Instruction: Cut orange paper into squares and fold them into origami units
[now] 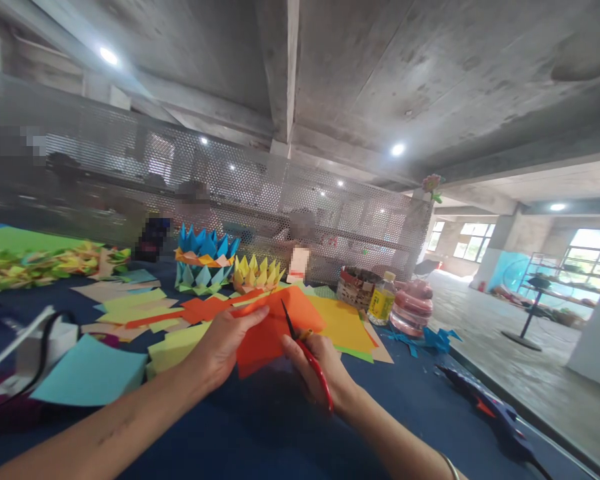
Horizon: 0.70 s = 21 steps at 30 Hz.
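My left hand pinches the left side of an orange paper sheet, thumb on top. Red-handled scissors are in my right hand, their dark blade lying over the sheet and pointing away from me. How far the blades are apart I cannot tell. Beyond the hands, more orange paper pieces lie among loose coloured sheets. A yellow paper sheet lies just behind my right hand, and pale yellow sheets lie beside my left.
Folded paper crowns in blue and yellow stand at the back. A basket, a yellow-labelled bottle and a pink container stand back right. A glue gun lies right, a light blue sheet left. A perforated metal screen rises behind.
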Motion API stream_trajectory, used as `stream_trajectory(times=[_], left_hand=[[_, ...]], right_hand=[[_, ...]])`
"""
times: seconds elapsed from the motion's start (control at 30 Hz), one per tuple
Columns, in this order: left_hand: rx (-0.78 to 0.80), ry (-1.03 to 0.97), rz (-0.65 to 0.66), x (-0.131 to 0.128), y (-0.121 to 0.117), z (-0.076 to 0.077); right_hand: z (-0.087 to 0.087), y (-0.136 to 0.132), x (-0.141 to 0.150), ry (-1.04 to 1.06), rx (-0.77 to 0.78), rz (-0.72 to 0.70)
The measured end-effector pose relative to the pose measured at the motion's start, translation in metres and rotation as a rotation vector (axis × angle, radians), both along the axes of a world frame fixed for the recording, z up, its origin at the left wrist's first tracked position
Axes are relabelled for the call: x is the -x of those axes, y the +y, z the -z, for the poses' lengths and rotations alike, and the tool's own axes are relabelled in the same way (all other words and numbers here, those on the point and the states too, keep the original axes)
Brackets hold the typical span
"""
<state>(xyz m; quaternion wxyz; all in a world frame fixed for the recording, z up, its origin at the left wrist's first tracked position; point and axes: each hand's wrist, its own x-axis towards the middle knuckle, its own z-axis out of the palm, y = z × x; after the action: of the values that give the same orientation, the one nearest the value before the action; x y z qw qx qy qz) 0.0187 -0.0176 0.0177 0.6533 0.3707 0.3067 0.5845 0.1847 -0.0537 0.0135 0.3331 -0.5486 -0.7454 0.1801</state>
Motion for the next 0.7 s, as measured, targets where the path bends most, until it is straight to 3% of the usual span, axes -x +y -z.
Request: stream_trajectory(times=[0.23, 0.7], left_hand=[[-0.001, -0.005, 0.004, 0.000, -0.001, 0.000], [0.004, -0.020, 0.066, 0.002, 0.000, 0.002]], right_hand=[[0.003, 0.000, 0.001, 0.001, -0.077, 0.021], [0.011, 0.005, -0.001, 0.012, -0.037, 0.064]])
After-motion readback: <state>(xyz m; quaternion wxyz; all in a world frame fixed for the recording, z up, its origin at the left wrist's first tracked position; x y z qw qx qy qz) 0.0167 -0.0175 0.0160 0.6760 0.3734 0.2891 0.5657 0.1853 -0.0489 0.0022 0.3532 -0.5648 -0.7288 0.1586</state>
